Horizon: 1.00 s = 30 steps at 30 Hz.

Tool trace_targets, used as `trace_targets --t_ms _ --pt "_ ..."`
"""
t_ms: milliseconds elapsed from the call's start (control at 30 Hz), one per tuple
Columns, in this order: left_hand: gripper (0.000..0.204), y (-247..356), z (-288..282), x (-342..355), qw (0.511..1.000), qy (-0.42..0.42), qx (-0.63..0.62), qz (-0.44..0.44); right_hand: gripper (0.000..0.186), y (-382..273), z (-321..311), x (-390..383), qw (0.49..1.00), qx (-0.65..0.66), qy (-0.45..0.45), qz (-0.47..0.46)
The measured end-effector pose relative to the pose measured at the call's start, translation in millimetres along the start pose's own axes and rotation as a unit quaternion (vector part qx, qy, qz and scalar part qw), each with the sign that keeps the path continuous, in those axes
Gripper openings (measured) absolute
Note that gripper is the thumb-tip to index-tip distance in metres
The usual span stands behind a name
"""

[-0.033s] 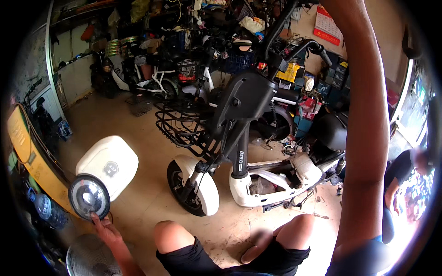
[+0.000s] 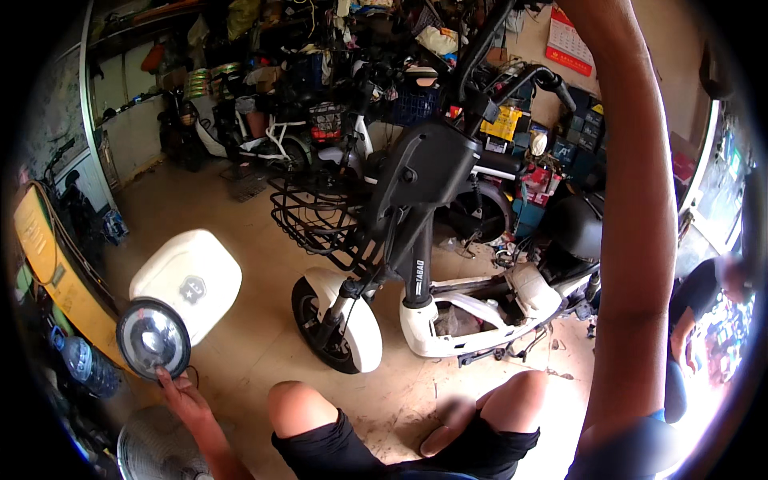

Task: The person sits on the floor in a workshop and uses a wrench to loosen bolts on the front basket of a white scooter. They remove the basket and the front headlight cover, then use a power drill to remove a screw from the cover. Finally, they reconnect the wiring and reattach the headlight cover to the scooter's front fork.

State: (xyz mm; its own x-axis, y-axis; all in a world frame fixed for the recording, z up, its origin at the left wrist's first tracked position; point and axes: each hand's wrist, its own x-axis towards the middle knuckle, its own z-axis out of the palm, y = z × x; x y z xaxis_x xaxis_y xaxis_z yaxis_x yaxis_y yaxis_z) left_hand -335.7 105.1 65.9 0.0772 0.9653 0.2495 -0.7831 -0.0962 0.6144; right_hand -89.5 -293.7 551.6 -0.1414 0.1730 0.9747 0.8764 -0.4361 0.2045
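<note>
My left hand (image 2: 180,394) grips a white front housing (image 2: 196,272) with a round lamp (image 2: 152,338), off to the left of a white and black electric scooter (image 2: 428,172). My raised right arm reaches up along the right side; my right hand (image 2: 592,18) is cut off by the top edge near the handlebar (image 2: 552,88), its fingers hidden. The scooter has a black wire basket (image 2: 316,220), a white front mudguard (image 2: 352,320) and an opened footboard (image 2: 480,320) with parts inside.
A yellow panel (image 2: 56,264), water jug (image 2: 84,368) and fan (image 2: 148,448) line the left. Parked scooters (image 2: 256,140) and stacked boxes (image 2: 560,152) fill the back. Another person (image 2: 692,312) crouches at the right. My bent knees are below.
The white housing and lamp in my left hand have shifted very slightly upward. The scooter and my right arm look almost unchanged.
</note>
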Motion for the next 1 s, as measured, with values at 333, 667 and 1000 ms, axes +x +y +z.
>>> trace_targets --t_ms 333,667,1000 --pt "0.034 73 1 51 0.747 -0.166 0.41 0.496 0.038 87 -110 -96 0.972 -0.217 0.062 -0.06" --pt "0.055 96 124 56 0.948 -0.275 -0.095 0.133 0.033 206 -196 -181 0.927 -0.369 -0.03 0.065" --pt "0.07 78 146 58 0.934 -0.326 -0.054 0.137 0.029 214 -165 -197 0.946 -0.278 -0.029 0.165"
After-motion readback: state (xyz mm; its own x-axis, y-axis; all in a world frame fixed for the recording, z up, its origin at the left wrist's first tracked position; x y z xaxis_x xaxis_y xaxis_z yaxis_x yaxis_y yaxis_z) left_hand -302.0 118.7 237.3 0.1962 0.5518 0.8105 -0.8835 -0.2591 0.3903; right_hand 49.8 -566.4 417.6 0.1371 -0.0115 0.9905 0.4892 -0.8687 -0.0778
